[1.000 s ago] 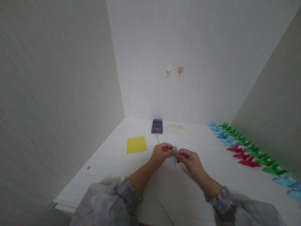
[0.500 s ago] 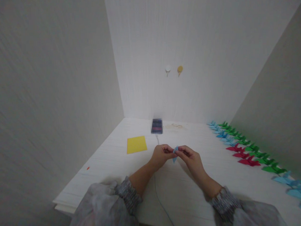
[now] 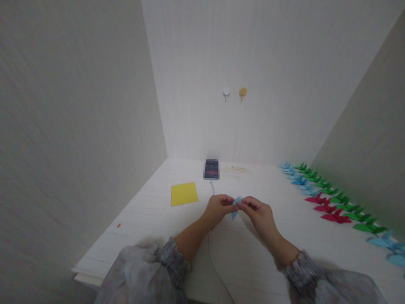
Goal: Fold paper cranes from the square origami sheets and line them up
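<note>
A small folded piece of blue paper (image 3: 236,205) is pinched between both my hands above the white table (image 3: 165,224). My left hand (image 3: 218,208) grips its left side with closed fingers, a ring on one finger. My right hand (image 3: 257,212) pinches its right side from the other direction. Most of the paper is hidden by my fingertips; a blue point sticks out below them.
A yellow paper square (image 3: 184,193) lies at the back left. A dark phone (image 3: 211,169) stands by the wall with a cable (image 3: 216,267) running toward me. Rows of blue, green and red folded paper figures (image 3: 333,205) line the right edge. Two round hooks (image 3: 234,93) sit on the wall.
Both hands have shifted slightly away from me and turned the blue paper; less of it shows below my fingers than a second ago.
</note>
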The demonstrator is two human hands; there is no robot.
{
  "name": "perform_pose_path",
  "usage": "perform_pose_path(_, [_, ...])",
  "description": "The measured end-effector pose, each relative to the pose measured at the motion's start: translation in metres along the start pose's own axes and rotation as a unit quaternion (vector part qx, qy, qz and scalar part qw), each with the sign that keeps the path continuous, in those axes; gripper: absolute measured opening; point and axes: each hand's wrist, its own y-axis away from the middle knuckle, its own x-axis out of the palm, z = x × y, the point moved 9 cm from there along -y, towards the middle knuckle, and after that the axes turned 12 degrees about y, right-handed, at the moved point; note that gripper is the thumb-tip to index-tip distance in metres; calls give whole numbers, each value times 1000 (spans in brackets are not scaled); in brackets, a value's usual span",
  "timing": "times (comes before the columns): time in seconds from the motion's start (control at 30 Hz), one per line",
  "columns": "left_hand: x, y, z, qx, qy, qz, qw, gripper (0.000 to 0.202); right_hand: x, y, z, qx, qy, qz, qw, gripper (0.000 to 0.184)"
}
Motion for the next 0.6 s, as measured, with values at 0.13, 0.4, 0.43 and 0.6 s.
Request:
perform_pose_path(0.13, [-1, 1, 1, -12, -5, -4, 1000, 24, 0, 1, 3, -9, 2, 6, 1000, 15])
perform_pose_path(0.4, [-2, 0, 3, -27, -33, -3, 999, 21, 2, 2, 7, -23, -17, 18, 999, 15])
perform_pose_path(0.43, [-2, 0, 4, -28, -36, -2, 999, 20, 2, 2, 6, -21, -19, 21, 999, 15])
perform_pose_path(0.6, [-4, 0, 3, -28, -44, -3, 999, 22, 3, 2, 5, -11, -22, 21, 999, 16])
